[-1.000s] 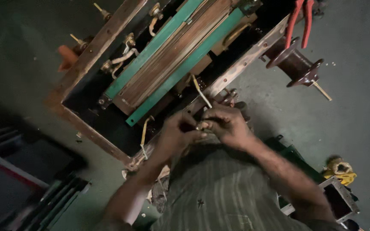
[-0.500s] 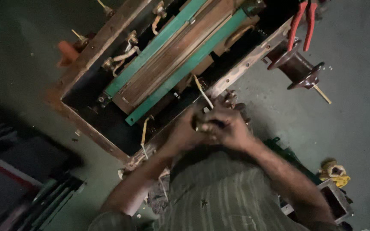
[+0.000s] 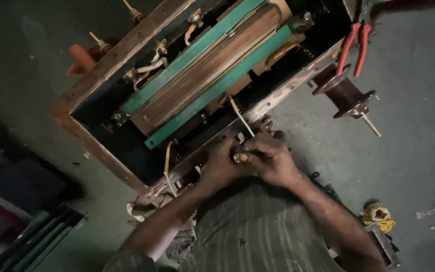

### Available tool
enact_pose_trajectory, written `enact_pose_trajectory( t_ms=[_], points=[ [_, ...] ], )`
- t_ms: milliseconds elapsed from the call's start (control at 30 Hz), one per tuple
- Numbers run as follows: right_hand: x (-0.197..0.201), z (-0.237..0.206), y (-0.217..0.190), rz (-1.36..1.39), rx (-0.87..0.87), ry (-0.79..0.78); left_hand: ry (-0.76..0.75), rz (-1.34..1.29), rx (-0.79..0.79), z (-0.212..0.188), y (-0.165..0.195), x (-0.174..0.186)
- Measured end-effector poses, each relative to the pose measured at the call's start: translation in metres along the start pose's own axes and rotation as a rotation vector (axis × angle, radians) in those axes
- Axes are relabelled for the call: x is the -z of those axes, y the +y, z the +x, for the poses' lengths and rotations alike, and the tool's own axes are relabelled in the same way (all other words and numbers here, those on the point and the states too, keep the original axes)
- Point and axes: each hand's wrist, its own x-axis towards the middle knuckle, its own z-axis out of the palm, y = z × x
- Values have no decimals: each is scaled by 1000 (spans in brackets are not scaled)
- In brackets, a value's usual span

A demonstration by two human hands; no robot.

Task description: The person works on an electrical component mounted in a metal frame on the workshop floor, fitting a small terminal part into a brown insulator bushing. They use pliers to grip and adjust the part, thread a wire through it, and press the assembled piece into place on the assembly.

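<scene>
left hand (image 3: pixel 222 166): on tank's near rim, fingers curled tight round a small brass terminal stud (image 3: pixel 238 158). Closed grip.
right hand (image 3: pixel 273 160): meets the left from 3 o'clock, fingers pinched shut on the same stud. Knuckles up, fingertips hidden.
brass terminal stud: sits on rim edge between both hands, 6 o'clock of the core. Mostly covered, only a brass glint shows.
transformer tank (image 3: pixel 94 146): open rusty steel box, lies diagonally, long axis 7 to 1 o'clock.
core (image 3: pixel 202 80): brown laminations clamped between two green channel frames, inside tank.
lead strip (image 3: pixel 241 117): pale flat strip rising from the hands toward 11 o'clock into tank.
bushing (image 3: pixel 347 96): dark brown spool-shaped insulator with rod, on tank's side at 2 o'clock of hands.
pliers (image 3: pixel 354 45): red handles, just above bushing, 1 o'clock.
orange bushing (image 3: pixel 80 56): tank's far side, 10 o'clock.
rag (image 3: pixel 376 212): yellowish, on floor at 4 o'clock.
</scene>
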Motion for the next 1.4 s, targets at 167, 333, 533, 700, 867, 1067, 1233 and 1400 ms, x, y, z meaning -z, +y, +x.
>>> enact_pose_trajectory(
  t_ms=[167, 333, 533, 700, 867, 1067, 1233, 1400],
  points=[
    [7, 1, -4, 71, -62, 26, -381, -382, 61, 2, -14, 26],
    [4, 9, -8, -41, -71, 19, -66, -149, 120, 4, -12, 14],
    [10, 13, -10, -11, 34, 20, -177, -153, -183, 10, -6, 11],
    [8, 10, -6, 5, 37, 32, -424, -596, 141, 11, -7, 38],
    [4, 5, 2, -39, -28, 68, -124, -388, 146, 3, 6, 20],
    [5, 0, 10, 0, -111, 80, 64, -197, -208, -2, 10, 2],
    [12, 4, 12, 11, 18, 35, -232, -303, 63, 11, 5, 26],
    [13, 8, 11, 13, 46, 12, -425, -281, 69, 22, 4, 49]
  ],
)
